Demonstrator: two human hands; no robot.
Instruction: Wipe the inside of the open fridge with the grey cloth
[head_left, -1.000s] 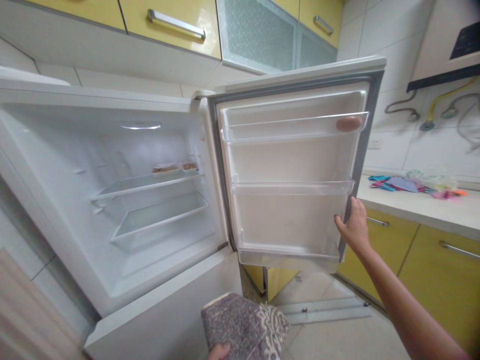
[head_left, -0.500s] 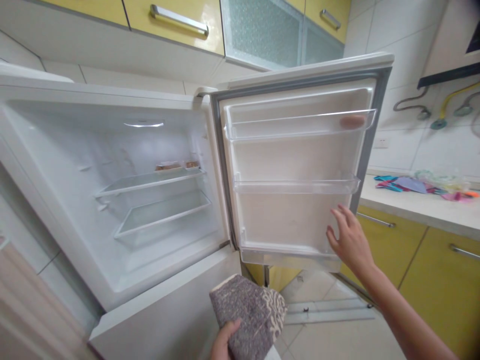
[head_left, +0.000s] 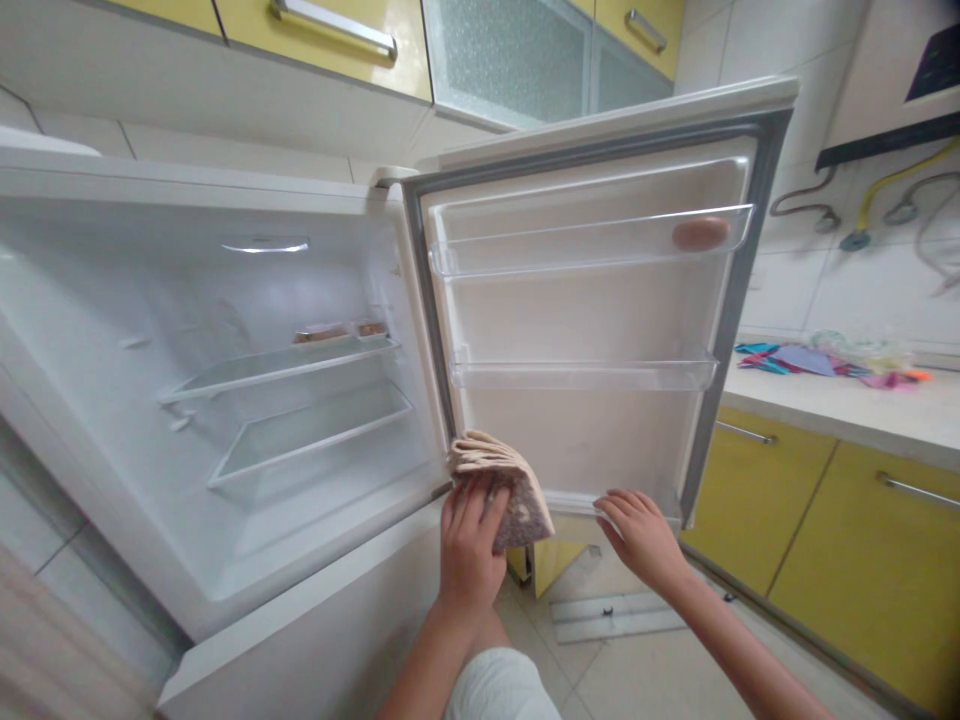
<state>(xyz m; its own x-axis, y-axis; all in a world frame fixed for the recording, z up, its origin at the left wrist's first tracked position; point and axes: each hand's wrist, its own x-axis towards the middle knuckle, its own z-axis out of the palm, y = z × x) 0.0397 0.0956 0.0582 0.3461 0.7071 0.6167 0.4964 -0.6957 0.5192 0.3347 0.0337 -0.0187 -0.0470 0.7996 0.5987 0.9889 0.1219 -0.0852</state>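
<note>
My left hand (head_left: 472,540) is closed around a folded grey-brown cloth (head_left: 521,510) with a cream edge. It holds the cloth against the lower hinge side of the open fridge door (head_left: 570,435), by the bottom door bin. My right hand (head_left: 641,535) is at the lower right of that bin, its fingers loosely stretched and nothing seen in them; whether it touches the bin is unclear. Above are the middle door bin (head_left: 585,376) and the top door bin (head_left: 555,245), which has an egg-like brown object (head_left: 701,233) in it.
At left is the lit fridge compartment (head_left: 300,530) with two glass shelves; small food packages (head_left: 322,333) lie on the upper shelf (head_left: 277,370). To the right, a counter (head_left: 862,400) bears colourful cloths (head_left: 814,362) above yellow cabinets (head_left: 757,490). A white metal strip (head_left: 622,617) lies on the tiled floor.
My left hand has raised the cloth from low in front of the fridge to the door's lower hinge corner. My right hand has moved down and left along the door.
</note>
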